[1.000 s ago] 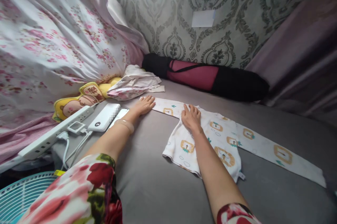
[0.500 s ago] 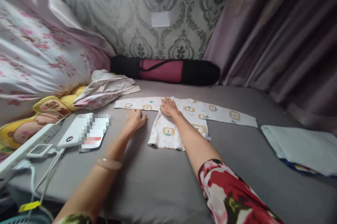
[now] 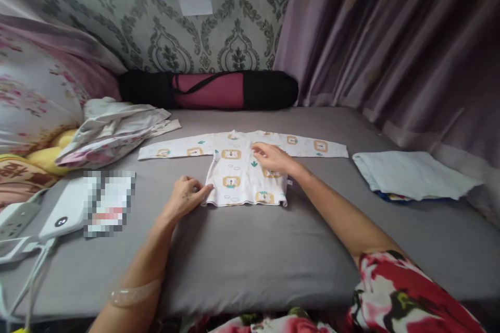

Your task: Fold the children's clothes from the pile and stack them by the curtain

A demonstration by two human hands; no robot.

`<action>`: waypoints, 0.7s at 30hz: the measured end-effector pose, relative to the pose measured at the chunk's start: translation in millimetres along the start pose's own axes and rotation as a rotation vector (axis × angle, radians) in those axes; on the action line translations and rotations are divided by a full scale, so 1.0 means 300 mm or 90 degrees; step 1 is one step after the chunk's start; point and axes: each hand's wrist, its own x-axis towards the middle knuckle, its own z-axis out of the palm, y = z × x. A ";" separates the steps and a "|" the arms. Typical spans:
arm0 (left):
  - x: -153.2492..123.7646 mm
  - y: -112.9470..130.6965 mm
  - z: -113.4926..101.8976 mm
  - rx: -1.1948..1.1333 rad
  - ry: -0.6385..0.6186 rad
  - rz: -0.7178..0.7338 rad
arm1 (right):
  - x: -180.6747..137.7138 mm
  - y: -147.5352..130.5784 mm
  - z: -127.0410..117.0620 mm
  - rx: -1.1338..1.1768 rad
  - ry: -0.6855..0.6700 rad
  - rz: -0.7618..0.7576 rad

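A small white long-sleeved shirt (image 3: 244, 171) with yellow animal-face prints lies flat, its sleeves spread to both sides and its hem towards me. At its lower left corner is my left hand (image 3: 185, 195), fingers curled and thumb against the edge of the cloth, closed on it. My right hand (image 3: 271, 157) rests over the right half of the shirt's front, fingers loosely bent and apart, with no cloth gathered in them. It hides part of the print beneath.
A folded pale cloth (image 3: 414, 174) lies to the right. Crumpled clothing (image 3: 117, 127), a white power bank (image 3: 72, 208) with cables and a power strip (image 3: 15, 218) are on the left. A black and maroon long bag (image 3: 211, 90) lies along the wall on the grey sheet (image 3: 242, 260).
My left hand has gone from below the left sleeve to the lower left hem. My right hand has shifted from the left shoulder across to the right half. The view has turned right.
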 end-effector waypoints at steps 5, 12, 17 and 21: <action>-0.024 0.032 -0.005 -0.029 -0.044 0.006 | -0.271 0.029 -0.078 0.027 -0.023 0.111; -0.038 0.060 -0.010 -0.042 -0.039 0.023 | -0.452 -0.054 -0.019 0.005 -0.100 0.165; -0.055 0.079 -0.025 -0.142 -0.058 -0.062 | -0.457 -0.060 0.003 -0.044 -0.066 0.139; -0.060 0.075 -0.021 -0.324 -0.107 -0.111 | -0.463 -0.052 0.006 -0.097 -0.056 0.111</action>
